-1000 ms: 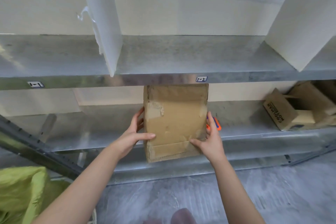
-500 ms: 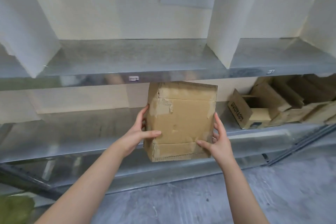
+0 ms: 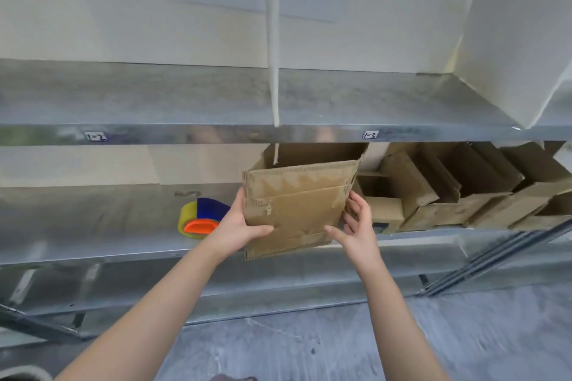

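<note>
now the cardboard box (image 3: 297, 210) has tipped open-side up.

Lighting is even, soft and fairly bright; its source is out of view. The front edge of the upper shelf (image 3: 185, 134) carries a dull sheen with faint reflections. Shade under it dims the cartons (image 3: 483, 182) at right. Shelf lines bow toward the frame edges. Floor (image 3: 278, 346) and lower corners are blurred; the box (image 3: 297, 213) is reasonably sharp.
</note>
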